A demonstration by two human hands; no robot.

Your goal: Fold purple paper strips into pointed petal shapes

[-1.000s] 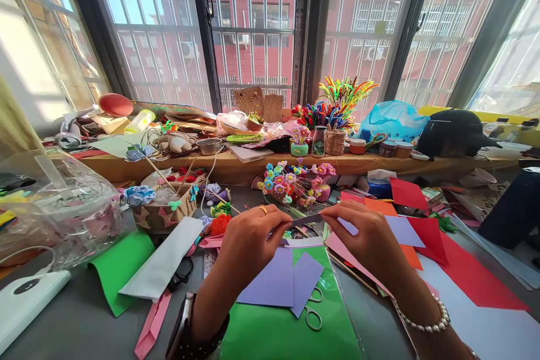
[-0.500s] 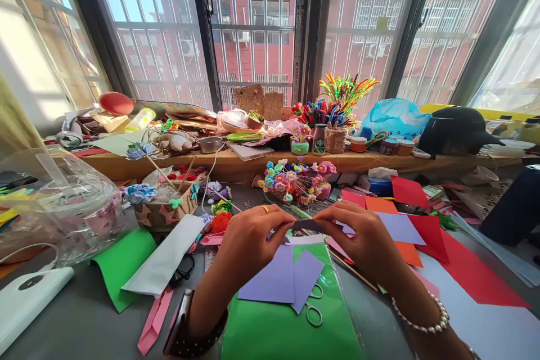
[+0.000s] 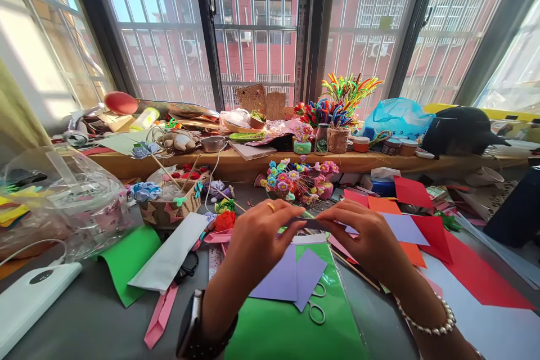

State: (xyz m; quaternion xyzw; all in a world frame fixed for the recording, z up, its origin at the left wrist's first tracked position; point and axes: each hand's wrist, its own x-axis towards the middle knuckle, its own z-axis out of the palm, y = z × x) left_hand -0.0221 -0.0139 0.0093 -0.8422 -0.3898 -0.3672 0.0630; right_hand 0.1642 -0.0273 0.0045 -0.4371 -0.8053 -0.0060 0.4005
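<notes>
Both hands, your left hand [image 3: 261,236] and right hand [image 3: 367,233], pinch a thin paper strip [image 3: 311,224]; it looks light and floppy, so grip near the ends.

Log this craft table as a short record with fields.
left hand: pinches one end of a small purple strip
right hand: pinches the other end
below hands: purple sheets on green sheet, scissors partly under them
right: red paper
behind: paper flowers
left: plastic bag
</notes>
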